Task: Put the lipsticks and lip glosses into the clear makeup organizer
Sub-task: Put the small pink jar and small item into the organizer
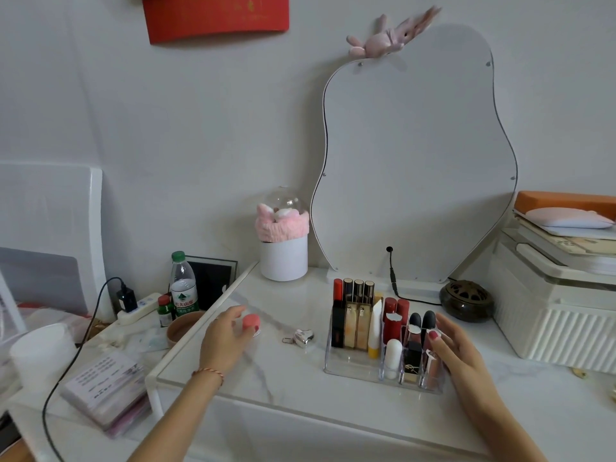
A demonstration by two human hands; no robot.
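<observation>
A clear makeup organizer [346,360] stands on the white marble table, holding several upright lipsticks and lip glosses [358,315], a white-and-yellow tube [375,331] and a white stick [393,358]. My right hand [458,350] rests against the organizer's right side, fingers fairly straight, thumb by the front right compartments. My left hand [226,338] is at the table's left part, its fingertips round a small pink-capped item [250,323] that stands on the table.
A silver heart-shaped clip [301,337] lies between my hands. Behind stand a wavy mirror [416,155], a white pot with a pink headband [283,248], a dark round burner [466,300] and a white ribbed box [560,328] at the right. A lower side table at the left holds a bottle [183,288].
</observation>
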